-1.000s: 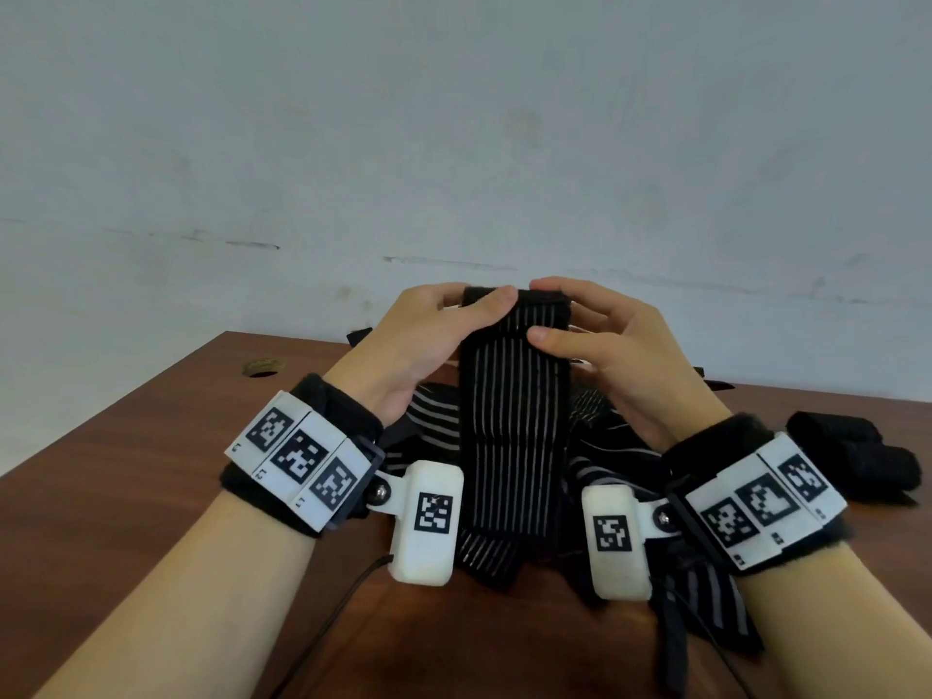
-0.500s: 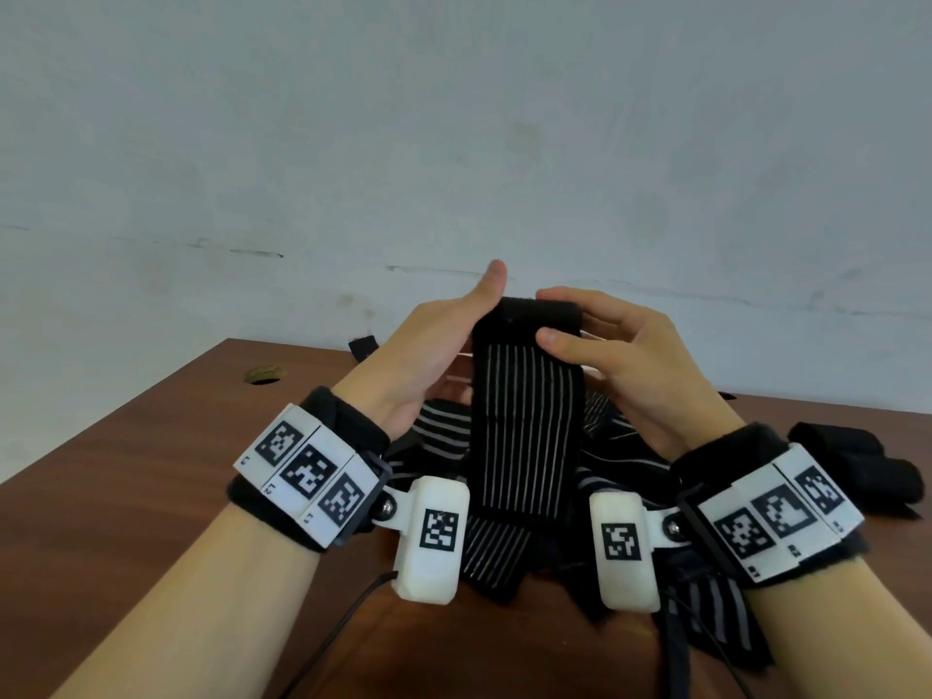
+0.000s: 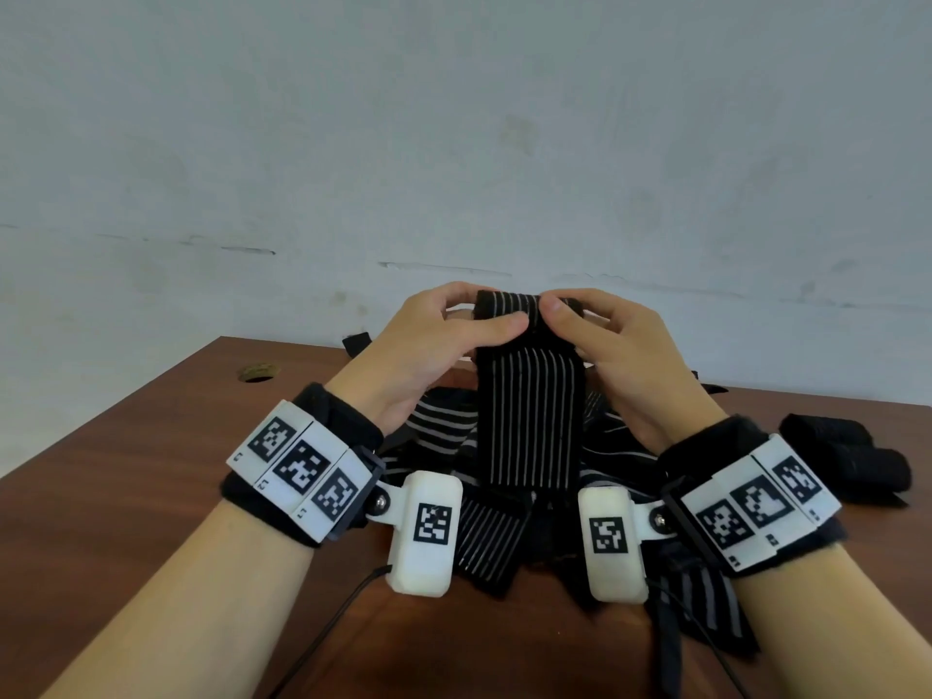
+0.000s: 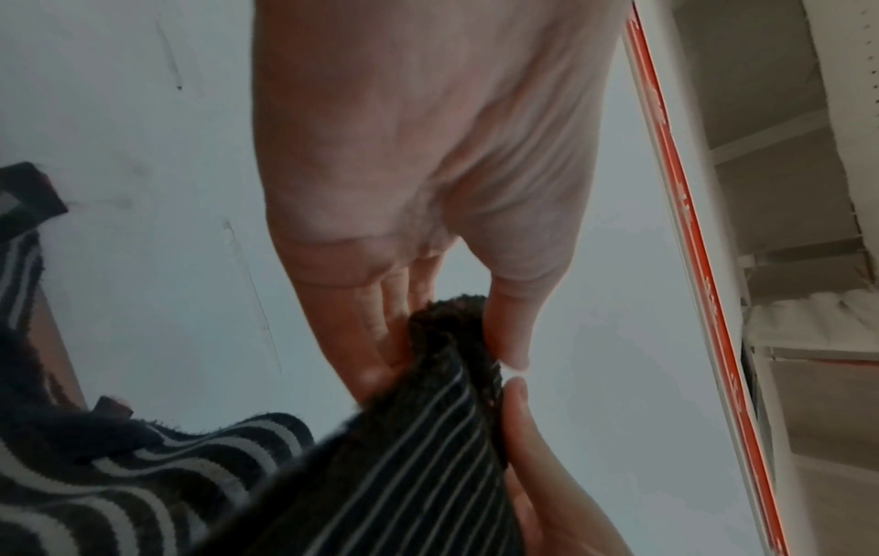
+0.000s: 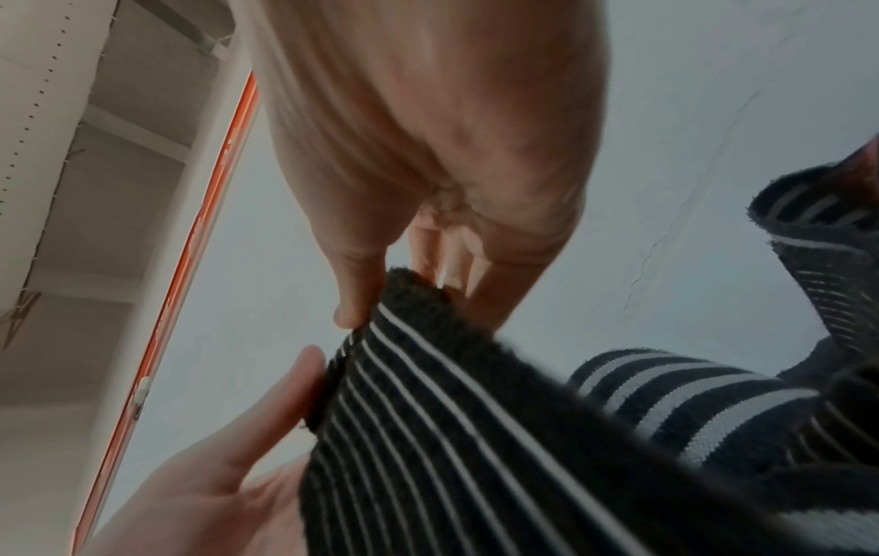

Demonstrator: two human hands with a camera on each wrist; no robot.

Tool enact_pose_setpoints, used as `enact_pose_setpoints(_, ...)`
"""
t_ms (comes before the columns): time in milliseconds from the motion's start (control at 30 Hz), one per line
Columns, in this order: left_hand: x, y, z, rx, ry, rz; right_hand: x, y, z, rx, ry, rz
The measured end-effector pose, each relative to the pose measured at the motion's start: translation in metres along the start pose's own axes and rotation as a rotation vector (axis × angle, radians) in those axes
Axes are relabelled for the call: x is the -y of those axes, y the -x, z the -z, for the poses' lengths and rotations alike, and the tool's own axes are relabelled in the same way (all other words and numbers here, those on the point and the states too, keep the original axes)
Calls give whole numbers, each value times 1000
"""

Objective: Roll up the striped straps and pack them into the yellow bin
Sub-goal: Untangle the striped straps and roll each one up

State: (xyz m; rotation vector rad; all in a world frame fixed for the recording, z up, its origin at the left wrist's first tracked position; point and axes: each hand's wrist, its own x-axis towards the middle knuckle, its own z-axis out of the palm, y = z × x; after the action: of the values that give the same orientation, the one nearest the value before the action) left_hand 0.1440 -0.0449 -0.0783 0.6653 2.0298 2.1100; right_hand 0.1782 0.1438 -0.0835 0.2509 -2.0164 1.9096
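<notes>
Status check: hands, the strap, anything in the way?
Left hand and right hand both pinch the striped strap at its top, first turn rolled. Loose straps piled beneath on the table. Yellow bin not in view.

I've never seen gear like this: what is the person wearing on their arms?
Bare forearms, no sleeves. Each wrist carries a fuzzy black wristband with a white block of three black-and-white square code markers, plus a rounded white plastic camera pod bearing another marker. Thin black cables trail from the pods.
</notes>
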Motion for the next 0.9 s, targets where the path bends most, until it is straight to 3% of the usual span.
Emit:
enact_pose_setpoints(133,0,1,-3,135,4,125,0,1,0,-26,14,76)
enact_pose_setpoints(233,1,1,-6,104,-51,175,0,2,0,30,21,81)
enact_pose_setpoints(400,2,-1,-2,8,-41,72,-3,0,-2,84,50,48)
enact_pose_setpoints(600,3,-1,0,27,-69,-21,1,4,-3,155,23,-195)
enact_pose_setpoints(767,5,-1,-2,36,-96,-53,2,3,0,144,7,-244)
enact_pose_setpoints(900,7,-3,-6,-44,-88,-62,0,2,0,98,-68,-223)
